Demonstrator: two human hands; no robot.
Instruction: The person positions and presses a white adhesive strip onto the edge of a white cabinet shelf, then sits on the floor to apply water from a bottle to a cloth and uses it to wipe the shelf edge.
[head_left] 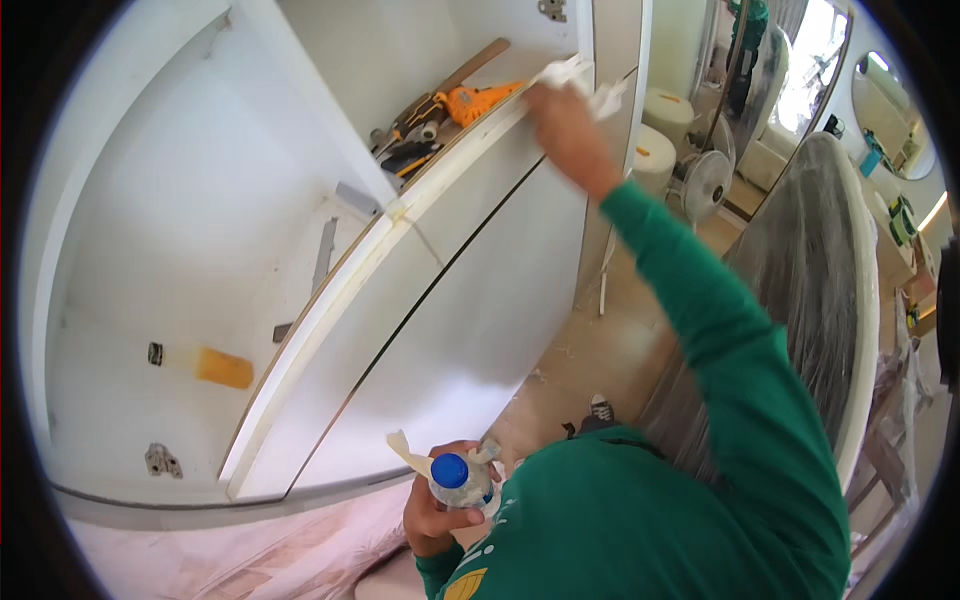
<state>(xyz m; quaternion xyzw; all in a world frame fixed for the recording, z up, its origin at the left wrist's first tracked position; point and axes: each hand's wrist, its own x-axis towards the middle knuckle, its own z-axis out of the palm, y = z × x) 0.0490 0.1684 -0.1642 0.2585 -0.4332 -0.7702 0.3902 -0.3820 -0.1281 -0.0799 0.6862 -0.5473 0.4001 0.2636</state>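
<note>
My left hand is wrapped round a clear bottle with a blue cap, low in front of my body. Beside the cap a pale strip sticks up, perhaps paper or tape. With my right arm stretched far forward, my right hand grips a crumpled white cloth at the far end of the cabinet's front edge. The hand is slightly blurred and its fingertips are partly hidden. Below that edge runs the white cabinet front, with a dark gap along it.
Inside the open cabinet lie an orange tool, screwdrivers and other hand tools. A bottle of amber liquid lies in the nearer compartment. At right stand a large plastic-wrapped panel, a fan and pale round stools.
</note>
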